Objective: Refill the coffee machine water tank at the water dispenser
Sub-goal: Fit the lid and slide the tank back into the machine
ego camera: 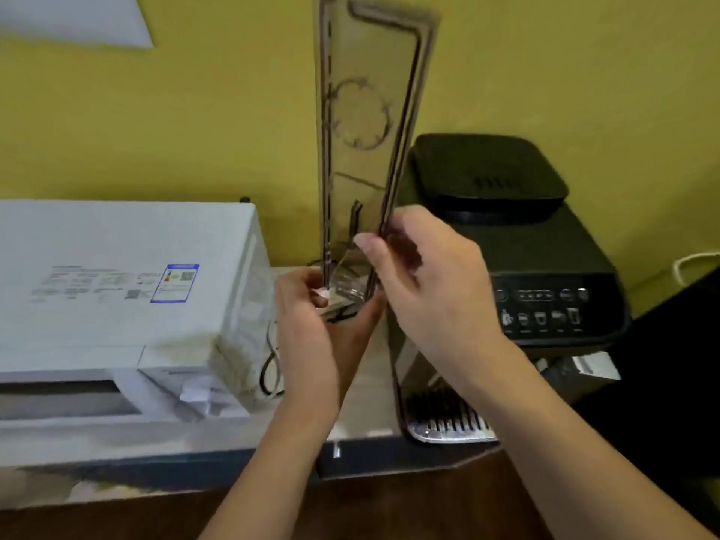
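Counter (pixel 370 403) against yellow wall (pixel 195 111)

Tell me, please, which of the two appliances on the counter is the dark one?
The coffee machine, right of the held clear water tank, is dark, with a button panel in front. The appliance on the left is white with a sticker.

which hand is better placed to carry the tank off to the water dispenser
Probably the left. The left hand cups the bottom of the clear water tank, under its weight, while the right hand only pinches its side edge beside the coffee machine and mainly steadies it.
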Demonstrator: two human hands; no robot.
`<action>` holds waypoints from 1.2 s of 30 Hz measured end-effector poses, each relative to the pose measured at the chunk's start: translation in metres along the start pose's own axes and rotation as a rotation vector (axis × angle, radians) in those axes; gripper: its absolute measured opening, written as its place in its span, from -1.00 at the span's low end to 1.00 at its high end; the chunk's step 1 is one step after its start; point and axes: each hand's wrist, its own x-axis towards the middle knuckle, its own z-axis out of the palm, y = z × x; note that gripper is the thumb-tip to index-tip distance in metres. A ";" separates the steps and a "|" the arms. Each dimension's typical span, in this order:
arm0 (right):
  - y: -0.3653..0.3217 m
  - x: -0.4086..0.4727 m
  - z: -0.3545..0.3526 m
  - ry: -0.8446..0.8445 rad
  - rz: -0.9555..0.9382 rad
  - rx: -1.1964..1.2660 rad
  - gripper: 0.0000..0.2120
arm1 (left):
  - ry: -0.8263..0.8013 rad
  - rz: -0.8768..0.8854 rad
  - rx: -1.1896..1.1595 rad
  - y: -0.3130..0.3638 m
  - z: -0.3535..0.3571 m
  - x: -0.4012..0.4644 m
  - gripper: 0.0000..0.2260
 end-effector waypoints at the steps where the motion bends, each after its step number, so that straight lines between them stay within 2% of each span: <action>1: 0.000 0.008 -0.024 0.070 -0.010 0.002 -0.84 | 0.013 0.083 -0.020 0.023 0.010 0.003 -0.39; 3: 0.006 0.021 -0.071 0.177 -0.001 0.039 -0.83 | -0.005 0.225 -0.023 0.065 0.027 0.000 -0.38; 7: 0.041 0.029 -0.154 0.286 0.036 0.091 -0.77 | -0.037 0.460 0.030 0.128 0.071 -0.023 -0.35; 10: 0.080 0.025 -0.206 0.348 0.041 0.110 -0.78 | -0.046 0.566 0.114 0.162 0.117 -0.040 -0.35; 13: 0.133 0.021 -0.248 0.345 0.062 0.117 -0.77 | -0.059 0.609 0.315 0.191 0.168 -0.062 -0.37; 19: 0.272 0.002 -0.282 0.293 0.269 0.155 -0.73 | -0.233 0.452 0.776 0.223 0.275 -0.113 -0.47; 21: 0.315 -0.004 -0.275 0.217 0.361 0.158 -0.65 | -0.299 0.382 0.894 0.219 0.306 -0.125 -0.51; 23: 0.348 -0.007 -0.259 0.060 0.444 0.127 -0.63 | -0.350 0.270 0.969 0.207 0.330 -0.134 -0.51; 28: 0.387 -0.017 -0.195 -0.360 0.520 -0.003 -0.67 | -0.451 0.012 1.103 0.158 0.354 -0.140 -0.56; 31: 0.401 -0.020 -0.164 -0.465 0.523 -0.080 -0.67 | -0.443 -0.103 1.168 0.132 0.365 -0.135 -0.47; 34: 0.402 -0.019 -0.151 -0.524 0.486 -0.163 -0.63 | -0.475 -0.137 1.240 0.119 0.376 -0.134 -0.43; 36: 0.400 -0.017 -0.148 -0.546 0.484 -0.189 -0.72 | -0.508 -0.140 1.296 0.111 0.382 -0.133 -0.43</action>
